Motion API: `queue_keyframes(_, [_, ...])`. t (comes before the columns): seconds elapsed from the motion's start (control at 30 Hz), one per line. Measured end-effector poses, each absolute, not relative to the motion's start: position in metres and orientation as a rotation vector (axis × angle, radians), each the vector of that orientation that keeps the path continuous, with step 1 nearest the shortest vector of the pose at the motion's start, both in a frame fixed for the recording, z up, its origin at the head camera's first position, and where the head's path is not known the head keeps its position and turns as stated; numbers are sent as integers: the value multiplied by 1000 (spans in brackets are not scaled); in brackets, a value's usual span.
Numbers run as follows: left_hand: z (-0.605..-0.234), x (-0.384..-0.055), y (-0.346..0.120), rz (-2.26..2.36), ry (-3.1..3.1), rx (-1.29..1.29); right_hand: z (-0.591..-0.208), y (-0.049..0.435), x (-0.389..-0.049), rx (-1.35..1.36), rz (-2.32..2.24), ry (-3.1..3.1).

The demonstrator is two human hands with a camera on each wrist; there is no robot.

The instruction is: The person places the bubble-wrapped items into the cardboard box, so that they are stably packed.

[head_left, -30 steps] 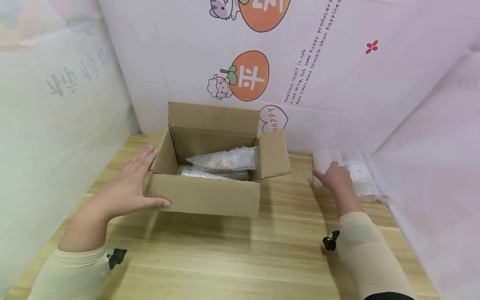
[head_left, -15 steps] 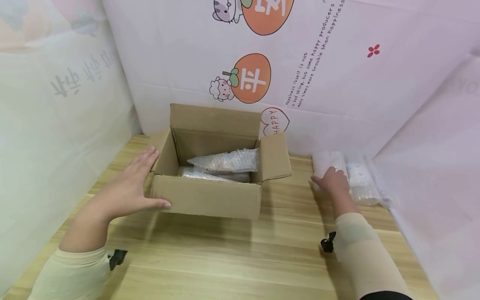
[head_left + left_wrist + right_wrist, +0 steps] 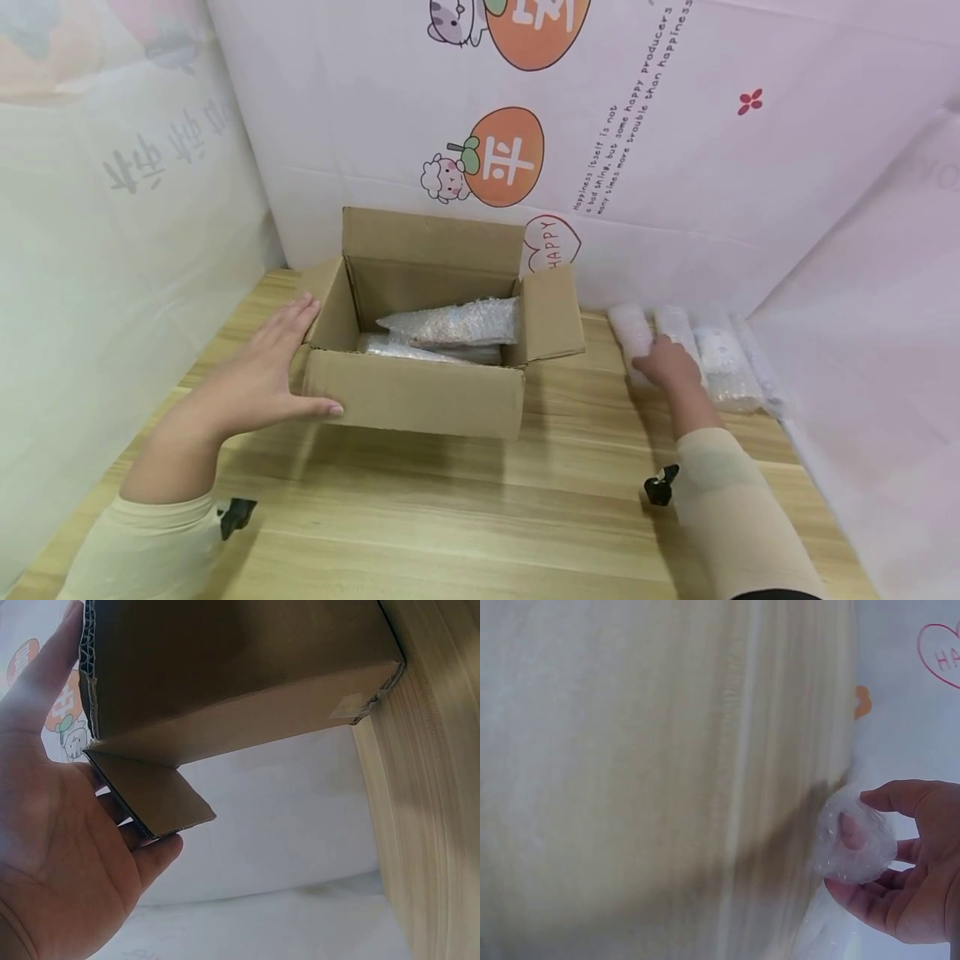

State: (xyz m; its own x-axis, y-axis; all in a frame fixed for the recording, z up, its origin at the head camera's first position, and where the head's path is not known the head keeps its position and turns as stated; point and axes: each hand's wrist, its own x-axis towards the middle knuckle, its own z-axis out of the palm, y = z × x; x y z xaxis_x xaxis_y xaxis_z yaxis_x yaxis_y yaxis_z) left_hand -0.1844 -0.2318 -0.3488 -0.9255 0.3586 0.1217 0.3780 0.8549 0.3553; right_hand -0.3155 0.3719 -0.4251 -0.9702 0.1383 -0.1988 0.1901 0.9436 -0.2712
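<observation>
In the head view, my left hand (image 3: 243, 375) rests at the left front corner of an open cardboard box (image 3: 412, 392). Its thumb lies along the front flap and its straight fingers reach along the left flap (image 3: 154, 791), seen from below in the left wrist view. Off to the right, my right hand (image 3: 671, 364) holds a bubble-wrapped roll (image 3: 859, 832) between thumb and fingers; what is wrapped inside is hidden. Inside the box lie several bubble-wrapped packages, the top one (image 3: 457, 321) slanting up toward the right wall.
More bubble-wrapped bundles (image 3: 723, 358) lie side by side near the right wall sheet (image 3: 870, 333). A printed white sheet (image 3: 652, 258) stands behind the wooden table (image 3: 442, 517). The box's back flap (image 3: 435, 237) and right flap (image 3: 552, 312) stand out.
The right hand has taken hold of the leftmost wrapped roll, which has shifted left, away from the neighbouring bundles. The left hand and the box have stayed in place.
</observation>
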Motion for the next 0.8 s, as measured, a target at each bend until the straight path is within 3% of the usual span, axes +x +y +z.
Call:
queue_keyframes(0.33, [-350, -186, -232, -600, -2966, -594, -389, 371, -306, 168, -854, 2863])
queue_keyframes(0.8, [-350, -186, -232, -597, -2982, -590, -307, 331, -300, -75, -1199, 2967])
